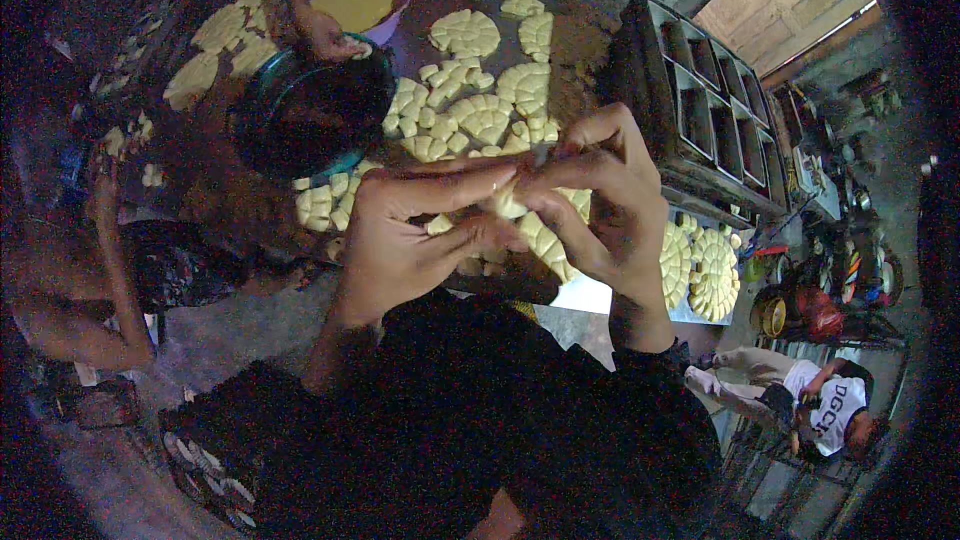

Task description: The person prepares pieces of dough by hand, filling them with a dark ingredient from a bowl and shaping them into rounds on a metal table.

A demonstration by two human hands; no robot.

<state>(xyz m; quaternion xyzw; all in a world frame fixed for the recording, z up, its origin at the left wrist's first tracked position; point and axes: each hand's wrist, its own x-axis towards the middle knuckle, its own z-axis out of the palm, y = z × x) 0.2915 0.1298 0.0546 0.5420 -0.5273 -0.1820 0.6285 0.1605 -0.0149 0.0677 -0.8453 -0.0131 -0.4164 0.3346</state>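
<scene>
Raised over the middle of the worktable, my left hand (410, 230) and my right hand (610, 210) meet with fingers pinched around a small pale piece of dough (508, 200). Behind and beneath them lie clusters of cut dough pieces (460, 120) on a dark brown surface (575, 60). Past my left hand is a teal-rimmed basin with dark insides (300, 120). A sheet with scalloped rounds of dough (710, 275) shows beside my right hand.
Another person's hand (330, 40) reaches to the basin, near a purple bowl of yellow mixture (355, 2). A bare arm (115, 270) is at far left. A metal rack (700, 100) stands right; lower right, a person (820, 400) is by stacked pots and goods (820, 295).
</scene>
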